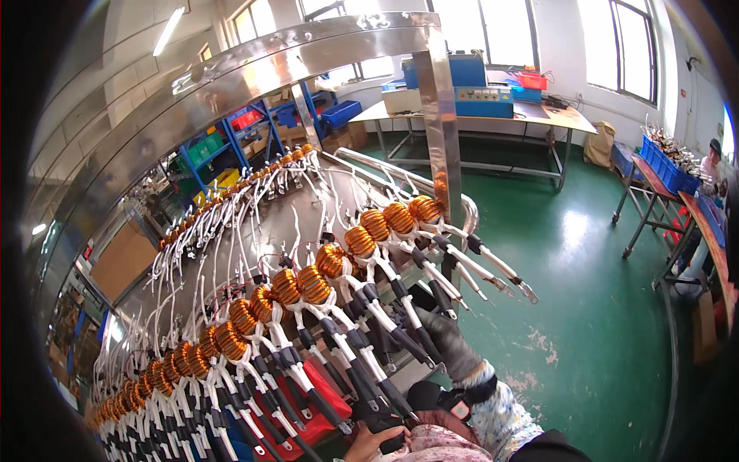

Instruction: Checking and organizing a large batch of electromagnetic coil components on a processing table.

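A long row of copper-wound ring coils (286, 286) runs along the near edge of a metal rack, with white leads in black sleeving (360, 362) hanging from them. My right hand (454, 348), in a grey glove, reaches in beside the leads at the row's right part; its fingertips are hidden among them. Low in the picture, my left hand (371, 442) has its bare fingers bent against something dark that I cannot make out, close to the hanging lead ends. A red bin (327, 393) shows behind the leads.
A polished metal frame (308, 58) arches over the rack. A second row of coils (254, 183) lies farther back. Beyond stand blue shelving (231, 142), a workbench (566, 117) with blue machines (483, 100), and a person (711, 163) by a blue crate (666, 163) at the right.
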`<state>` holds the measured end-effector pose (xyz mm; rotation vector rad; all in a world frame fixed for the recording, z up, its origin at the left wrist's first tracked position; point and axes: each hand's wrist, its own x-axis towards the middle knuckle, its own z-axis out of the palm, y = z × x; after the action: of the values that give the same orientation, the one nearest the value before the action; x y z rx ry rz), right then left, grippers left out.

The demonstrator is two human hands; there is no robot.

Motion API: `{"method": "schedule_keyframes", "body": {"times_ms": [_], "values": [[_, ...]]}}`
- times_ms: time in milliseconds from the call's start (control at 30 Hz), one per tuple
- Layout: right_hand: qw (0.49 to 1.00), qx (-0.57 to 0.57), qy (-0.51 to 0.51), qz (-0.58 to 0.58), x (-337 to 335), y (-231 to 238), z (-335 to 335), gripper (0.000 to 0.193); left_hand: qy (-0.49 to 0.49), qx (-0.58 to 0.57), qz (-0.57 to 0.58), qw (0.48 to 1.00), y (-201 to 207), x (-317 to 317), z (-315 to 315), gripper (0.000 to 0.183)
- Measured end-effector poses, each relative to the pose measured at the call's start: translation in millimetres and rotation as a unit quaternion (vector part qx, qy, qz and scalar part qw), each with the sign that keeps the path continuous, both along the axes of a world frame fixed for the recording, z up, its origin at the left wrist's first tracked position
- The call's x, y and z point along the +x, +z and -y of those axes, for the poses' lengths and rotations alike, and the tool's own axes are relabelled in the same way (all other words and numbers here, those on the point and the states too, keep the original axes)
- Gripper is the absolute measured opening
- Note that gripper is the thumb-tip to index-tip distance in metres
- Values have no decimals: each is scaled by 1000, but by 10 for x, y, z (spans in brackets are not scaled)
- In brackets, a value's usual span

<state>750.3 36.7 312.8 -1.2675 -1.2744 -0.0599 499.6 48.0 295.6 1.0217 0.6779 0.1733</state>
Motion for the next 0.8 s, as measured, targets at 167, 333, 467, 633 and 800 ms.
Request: {"method": "schedule_keyframes", "body": {"times_ms": [167,333,467,633,800], "values": [[716,-35,267,-644,45,-141,-148,30,-14,-18,-7,1000,-215,24,-45,9],[699,25,207,-684,-26,17,-119,29,21,-20,19,999,-202,-55,-64,9],[689,26,187,-700,-66,100,-120,27,-6,165,79,983,10,-38,32,10],[689,54,195,-696,-110,176,-107,26,28,5,-4,1000,-136,37,-3,12],[602,83,267,-748,-82,121,-88,18,4,-16,10,1000,-175,150,-49,15]]}}
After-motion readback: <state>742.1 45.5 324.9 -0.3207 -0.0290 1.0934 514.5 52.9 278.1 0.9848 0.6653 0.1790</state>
